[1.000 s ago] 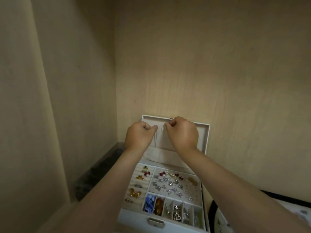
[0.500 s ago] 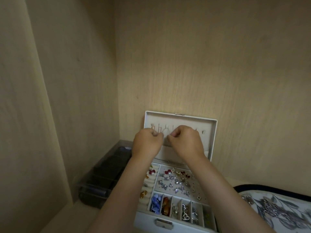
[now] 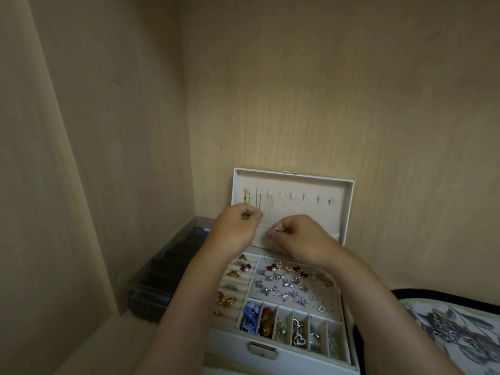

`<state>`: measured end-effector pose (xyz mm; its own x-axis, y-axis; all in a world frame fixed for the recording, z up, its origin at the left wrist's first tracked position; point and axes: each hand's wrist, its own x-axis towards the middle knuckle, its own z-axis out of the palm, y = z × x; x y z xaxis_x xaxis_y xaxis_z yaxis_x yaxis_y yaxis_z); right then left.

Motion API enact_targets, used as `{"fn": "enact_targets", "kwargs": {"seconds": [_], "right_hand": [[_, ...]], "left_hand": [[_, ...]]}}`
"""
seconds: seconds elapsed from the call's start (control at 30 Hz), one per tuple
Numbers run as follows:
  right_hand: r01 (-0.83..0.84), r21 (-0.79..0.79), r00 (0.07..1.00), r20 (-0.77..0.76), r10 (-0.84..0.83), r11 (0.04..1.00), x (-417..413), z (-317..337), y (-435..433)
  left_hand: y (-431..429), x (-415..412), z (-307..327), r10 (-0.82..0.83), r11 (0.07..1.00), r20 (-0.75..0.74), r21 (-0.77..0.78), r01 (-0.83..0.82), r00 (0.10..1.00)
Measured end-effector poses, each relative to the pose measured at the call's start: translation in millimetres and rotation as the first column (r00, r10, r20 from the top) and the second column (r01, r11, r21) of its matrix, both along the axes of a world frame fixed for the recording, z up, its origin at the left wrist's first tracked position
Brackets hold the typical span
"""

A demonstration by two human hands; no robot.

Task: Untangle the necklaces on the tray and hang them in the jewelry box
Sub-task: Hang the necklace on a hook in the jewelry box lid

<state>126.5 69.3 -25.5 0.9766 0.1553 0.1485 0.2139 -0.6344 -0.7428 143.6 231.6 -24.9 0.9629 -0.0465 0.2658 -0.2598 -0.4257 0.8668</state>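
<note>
The white jewelry box stands open, its lid upright against the back wall with a row of small hooks. Gold chains hang from the two leftmost hooks. A thin silver necklace hangs from the third hook down to my right hand, which pinches its small pendant in front of the lid. My left hand hovers just left of it with curled fingers; no chain shows in it. The patterned tray at the right edge holds tangled silver necklaces.
The box's tray compartments hold several earrings, rings and charms. A dark clear-plastic organiser sits in the left corner beside the box. Wooden walls close in on the left and behind.
Both hands have dropped from the hook row to the lower half of the lid and moved apart. The hooks and the hanging chains now show above them.
</note>
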Motion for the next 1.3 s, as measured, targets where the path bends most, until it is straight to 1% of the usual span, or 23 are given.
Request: {"fn": "enact_targets", "kwargs": {"seconds": [0.03, 0.07, 0.1, 0.17, 0.23, 0.33, 0.4, 0.47, 0.53, 0.57, 0.63, 0.67, 0.7, 0.77, 0.83, 0.93, 1.0, 1.07, 1.13, 1.2, 1.3], "right_hand": [[0.014, -0.088, 0.999, 0.047, -0.009, 0.996, 1, 3, -3], [0.023, -0.135, 0.997, 0.082, -0.012, 0.991, 1, 5, -6], [0.029, -0.142, 0.994, 0.105, -0.014, 0.989, 1, 9, -7], [0.017, -0.088, 0.991, 0.133, -0.005, 0.996, 0, 15, -8], [-0.001, -0.030, 0.985, 0.173, 0.006, 1.000, -1, 17, -9], [0.046, -0.003, 0.970, 0.240, -0.044, 0.999, 1, 17, -12], [0.067, 0.024, 0.964, 0.255, -0.071, 0.997, 3, 15, -16], [0.057, 0.079, 0.975, 0.210, -0.073, 0.995, 6, 14, -18], [0.040, 0.090, 0.991, 0.123, -0.051, 0.995, 5, 14, -19], [0.022, 0.079, 0.998, 0.060, -0.027, 0.997, 4, 12, -17], [-0.045, 0.005, 0.998, -0.043, 0.045, 0.999, 2, 7, -12], [-0.079, -0.032, 0.995, -0.070, 0.077, 0.996, 1, 3, -7], [-0.101, -0.035, 0.992, -0.076, 0.098, 0.994, 0, -2, -2], [-0.113, 0.026, 0.992, -0.047, 0.115, 0.993, 1, -8, 8], [-0.075, 0.092, 0.996, -0.031, 0.078, 0.993, 4, -9, 11], [-0.013, 0.097, 1.000, -0.002, 0.013, 0.995, 6, -2, 7], [0.015, 0.104, 0.999, 0.034, -0.019, 0.994, 9, 4, 3], [0.041, 0.148, 0.995, 0.081, -0.054, 0.988, 10, 8, 1], [0.056, 0.226, 0.987, 0.134, -0.088, 0.972, 11, 13, 1], [0.064, 0.332, 0.977, 0.172, -0.127, 0.941, 11, 16, 1], [0.072, 0.436, 0.966, 0.194, -0.171, 0.897, 13, 18, 1]], "left_hand": [[-1, -1, -1, -0.024, 1.000, -0.015, 0.018, 0.024, 1.000], [-4, -4, 0, -0.062, 0.998, -0.044, 0.027, 0.063, 0.997], [-8, -7, 0, -0.104, 0.994, -0.084, 0.027, 0.107, 0.991], [-15, -14, 1, -0.192, 0.980, -0.171, 0.013, 0.197, 0.966], [-19, -18, 0, -0.265, 0.963, -0.222, -0.007, 0.271, 0.938], [-18, -20, -1, -0.333, 0.943, -0.245, -0.067, 0.327, 0.910], [-13, -18, 0, -0.321, 0.947, -0.234, -0.083, 0.310, 0.918], [-7, -14, 2, -0.274, 0.962, -0.206, -0.080, 0.263, 0.939], [-2, -11, 4, -0.233, 0.972, -0.160, -0.059, 0.226, 0.959], [-1, -10, 5, -0.219, 0.976, -0.129, -0.042, 0.215, 0.967], [-2, -9, 7, -0.199, 0.980, -0.058, 0.009, 0.200, 0.978], [-2, -9, 7, -0.196, 0.980, -0.022, 0.039, 0.197, 0.980], [-3, -9, 8, -0.196, 0.979, 0.010, 0.063, 0.195, 0.981], [-2, -9, 9, -0.190, 0.979, 0.062, 0.087, 0.185, 0.980], [1, -8, 8, -0.165, 0.981, 0.104, 0.120, 0.152, 0.981], [10, -5, 4, -0.086, 0.980, 0.154, 0.192, 0.056, 0.984], [12, -3, 0, -0.067, 0.972, 0.180, 0.234, 0.024, 0.981], [10, -1, -3, -0.062, 0.955, 0.226, 0.296, -0.008, 0.972], [7, 1, -7, -0.073, 0.906, 0.300, 0.419, -0.063, 0.951], [5, 2, -12, -0.093, 0.834, 0.354, 0.539, -0.121, 0.931], [4, 4, -20, -0.095, 0.770, 0.392, 0.611, -0.182, 0.915]]}}
